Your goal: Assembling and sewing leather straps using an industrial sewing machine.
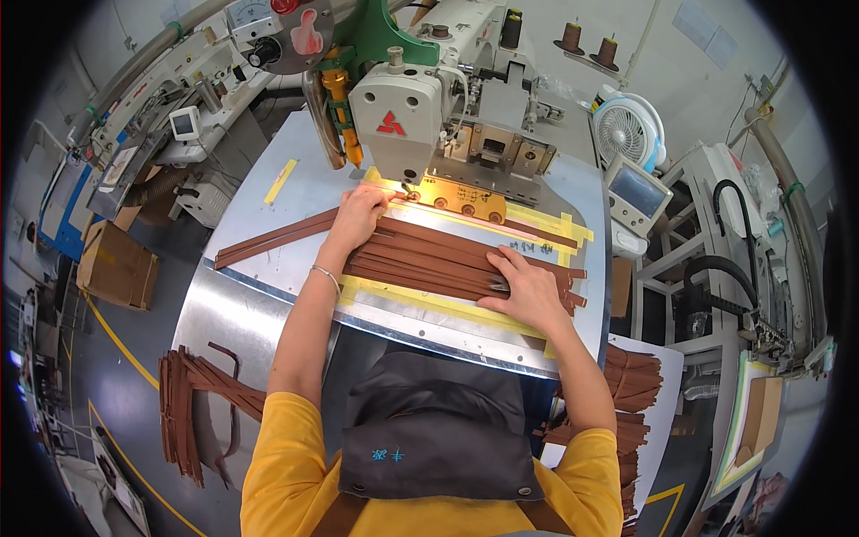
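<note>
My left hand (360, 215) is closed by the sewing machine's needle area, its fingertips pinching the end of a brown strip (537, 234) that runs right along the yellow-taped guide. Below it, a flat bundle of brown strips (420, 259) lies across the machine bed. My right hand (530, 291) rests over the bundle's right part with its index finger stretched along the strips. Silver tips of a pointed metal tool (497, 286) stick out from under that hand; its palm hides the rest. A few more strips (273, 240) reach out left from beneath my left wrist.
The white sewing machine head (394, 116) hangs over a lit yellow template (456, 199). A control screen (637, 195) and a small fan (626, 130) stand right. More brown strips hang at lower left (183, 412) and lie in bundles at lower right (631, 376). A cardboard box (116, 264) sits left.
</note>
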Motion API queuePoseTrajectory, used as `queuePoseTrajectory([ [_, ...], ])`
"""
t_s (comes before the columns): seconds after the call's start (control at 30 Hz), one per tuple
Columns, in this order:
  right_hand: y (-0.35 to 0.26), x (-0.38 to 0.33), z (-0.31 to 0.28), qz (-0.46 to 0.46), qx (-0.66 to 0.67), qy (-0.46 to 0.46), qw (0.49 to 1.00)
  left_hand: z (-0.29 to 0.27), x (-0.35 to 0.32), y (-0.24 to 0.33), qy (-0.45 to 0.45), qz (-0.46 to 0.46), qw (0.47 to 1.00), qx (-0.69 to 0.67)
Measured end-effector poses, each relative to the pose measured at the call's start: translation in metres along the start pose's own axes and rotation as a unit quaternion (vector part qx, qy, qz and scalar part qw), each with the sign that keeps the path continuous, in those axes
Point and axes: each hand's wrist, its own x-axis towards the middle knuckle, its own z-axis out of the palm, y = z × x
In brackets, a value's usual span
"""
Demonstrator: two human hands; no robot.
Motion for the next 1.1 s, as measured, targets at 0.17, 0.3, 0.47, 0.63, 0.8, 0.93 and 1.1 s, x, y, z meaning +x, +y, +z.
queuePoseTrajectory([
  [0.17,0.000,0.000,0.000,-0.002,0.005,0.005,1.000,0.000,0.000,0.000,0.001,-0.004,1.000,-0.012],
  [0.3,0.001,0.000,0.001,-0.001,0.003,0.008,1.000,0.001,0.000,-0.001,-0.004,-0.011,1.000,-0.005],
  [0.47,0.001,0.001,0.000,0.004,0.005,0.006,1.000,0.001,-0.001,-0.002,-0.001,-0.006,1.000,-0.013],
  [0.63,0.001,0.001,0.001,0.005,0.002,0.002,1.000,0.002,0.000,-0.004,-0.009,-0.019,1.000,-0.017],
  [0.8,0.003,0.001,0.003,-0.005,0.007,0.010,1.000,0.002,-0.002,-0.007,-0.013,-0.012,1.000,-0.019],
  [0.93,0.002,-0.001,-0.001,0.010,0.007,0.003,1.000,0.003,0.000,-0.004,-0.005,-0.001,1.000,-0.019],
  [1.1,0.008,-0.001,0.008,-0.017,0.019,0.038,0.999,0.002,0.004,-0.002,0.011,0.020,0.999,-0.035],
])
